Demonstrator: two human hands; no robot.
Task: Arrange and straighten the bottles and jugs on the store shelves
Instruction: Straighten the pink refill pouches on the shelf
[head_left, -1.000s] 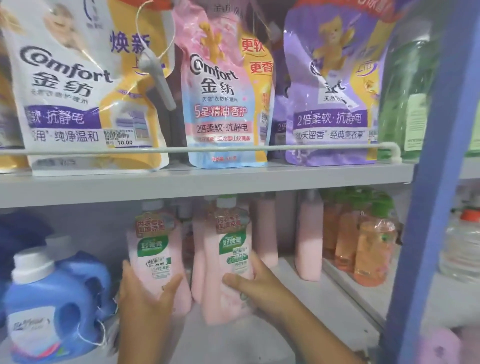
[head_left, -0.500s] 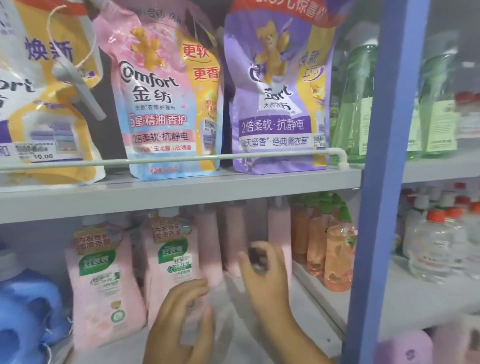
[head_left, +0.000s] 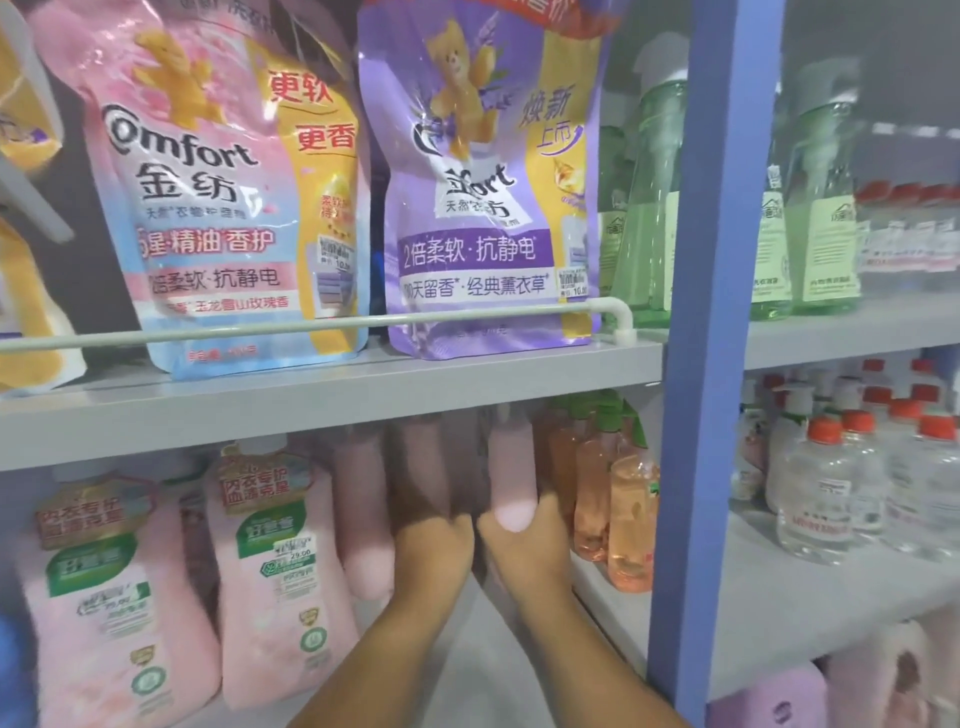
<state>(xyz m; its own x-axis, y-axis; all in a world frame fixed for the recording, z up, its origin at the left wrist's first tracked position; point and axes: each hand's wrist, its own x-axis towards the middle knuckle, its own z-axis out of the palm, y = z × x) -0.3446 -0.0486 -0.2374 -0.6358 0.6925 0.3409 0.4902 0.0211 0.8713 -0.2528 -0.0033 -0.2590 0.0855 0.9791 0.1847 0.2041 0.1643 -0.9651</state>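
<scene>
A grey store shelf (head_left: 332, 400) crosses the view, with a lower shelf (head_left: 467, 665) beneath it and a blue upright post (head_left: 711, 332) dividing this bay from the next one. Both hands reach deep into the lower bay, side by side and nearly touching. The right hand (head_left: 524, 540) is wrapped around the base of a plain pink bottle (head_left: 511, 467) standing at the back, its fingers hidden behind the bottle. The left hand (head_left: 434, 545) is at the foot of a darker, shadowed pink bottle (head_left: 421, 467) just to the left; it is blurred, so whether its fingers close on that bottle cannot be told. Left of the hands stands another plain pink bottle (head_left: 363, 519), then two labelled pink bottles (head_left: 280, 582) (head_left: 104, 623) at the front edge. Right of the hands, a cluster of orange bottles (head_left: 618, 509) with green tops sits beside the post. On the upper shelf, behind a white rail (head_left: 311, 325), stand a pink refill pouch (head_left: 228, 208) and a purple refill pouch (head_left: 483, 208). Beyond the post are green bottles (head_left: 815, 218) above and clear bottles (head_left: 831, 493) with red caps below.
</scene>
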